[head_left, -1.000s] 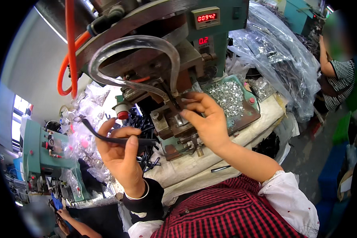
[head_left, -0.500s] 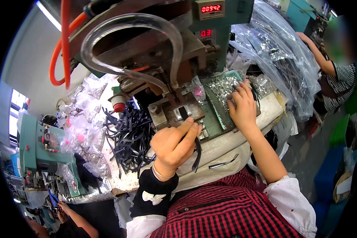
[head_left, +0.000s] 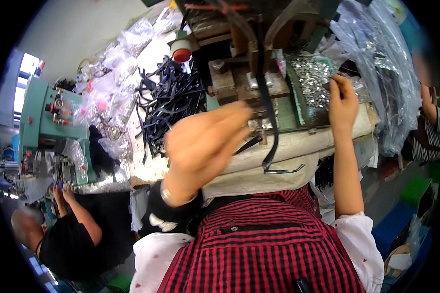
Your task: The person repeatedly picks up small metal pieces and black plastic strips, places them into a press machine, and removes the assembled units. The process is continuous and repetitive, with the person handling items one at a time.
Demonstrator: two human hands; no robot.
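Note:
A black strap hangs from the die of a press, its upper end under the press head and its lower end over the cloth-covered edge. My left hand is in front of the press, left of the strap and apart from it; motion smears its fingers. At the tray of small shiny metal pieces, my right hand is at the right rim, fingertips pinched together. What they hold, if anything, is too small to make out. A second dark strip lies on the cloth near the hanging strap's end.
A heap of black straps lies left of the press, below a red button. Clear plastic bags fill the far left. Large plastic sheeting stands at the right. Another person works at a green machine on the left.
My left hand has drawn back and left from the die, leaving the strap in it. My right hand has shifted to the tray's right rim, fingers pinched. The head view has moved.

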